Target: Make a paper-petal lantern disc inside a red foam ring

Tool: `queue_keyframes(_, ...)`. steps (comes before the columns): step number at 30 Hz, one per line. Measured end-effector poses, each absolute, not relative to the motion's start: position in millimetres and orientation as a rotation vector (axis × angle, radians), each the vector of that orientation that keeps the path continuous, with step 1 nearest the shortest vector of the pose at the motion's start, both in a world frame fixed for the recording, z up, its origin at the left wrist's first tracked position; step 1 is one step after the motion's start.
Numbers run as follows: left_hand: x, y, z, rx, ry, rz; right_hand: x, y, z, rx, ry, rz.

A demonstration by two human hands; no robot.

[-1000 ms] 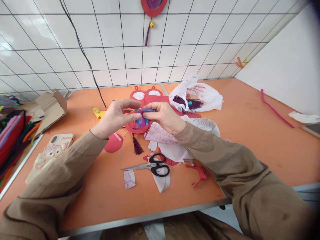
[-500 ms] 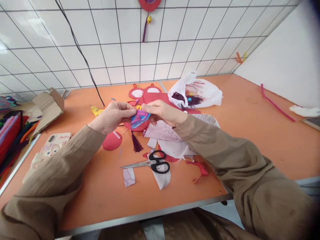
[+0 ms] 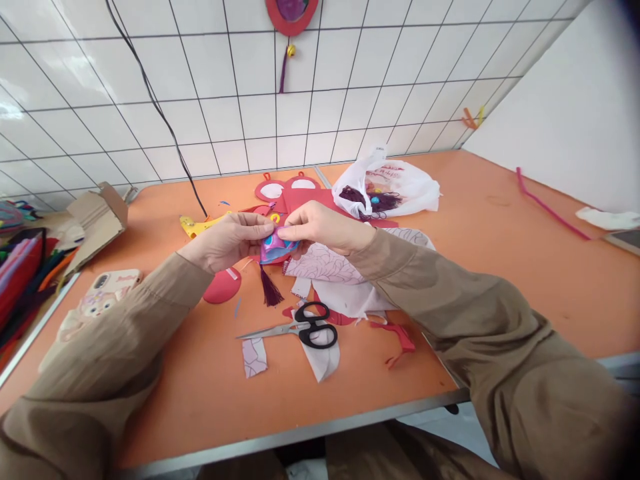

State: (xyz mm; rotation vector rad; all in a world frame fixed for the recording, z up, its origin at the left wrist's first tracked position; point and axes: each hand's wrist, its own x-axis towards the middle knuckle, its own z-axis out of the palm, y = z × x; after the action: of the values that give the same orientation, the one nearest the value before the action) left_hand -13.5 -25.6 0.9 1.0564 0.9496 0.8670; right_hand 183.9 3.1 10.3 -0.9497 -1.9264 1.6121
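Observation:
Both hands meet above the middle of the table, closed on one small pink and blue piece (image 3: 278, 247). My left hand (image 3: 227, 239) pinches its left side between thumb and fingers. Thumb and fingers of my right hand (image 3: 320, 227) grip its upper right. A yellow ring (image 3: 275, 218) shows at the top between the hands. Just below hangs or lies a dark purple tassel (image 3: 271, 287); its upper attachment is not clear. Black-handled scissors (image 3: 300, 327) lie nearer the front edge, blades pointing left.
Patterned cloth (image 3: 327, 263) lies beneath my right wrist. Behind it are red pieces (image 3: 307, 200) and a white plastic bag (image 3: 413, 190). A phone case (image 3: 103, 293), cardboard (image 3: 100, 220) and a yellow item (image 3: 193, 227) are at left. Red scraps (image 3: 400, 339) lie right of the scissors.
The pink and blue piece is tilted differently, and my fingers have shifted slightly on it. The whole view has moved a little, showing more of the red ring on the wall.

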Motion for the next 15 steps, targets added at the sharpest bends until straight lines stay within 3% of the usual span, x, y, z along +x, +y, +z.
queue_keyframes(6,-11.7,-27.2,-0.9,1.101,0.982,0.851,182.8,11.3,3.1,-0.92,-1.867,1.734)
queue_keyframes(11,-12.0,-24.8,-3.1,1.014,1.0,0.972,189.2,15.7,9.2,-0.764,-1.832,1.493)
queue_keyframes(15,-10.1,-26.3,0.7,0.93,1.018,1.052,196.8,11.6,18.1,-0.632,-1.909,1.487)
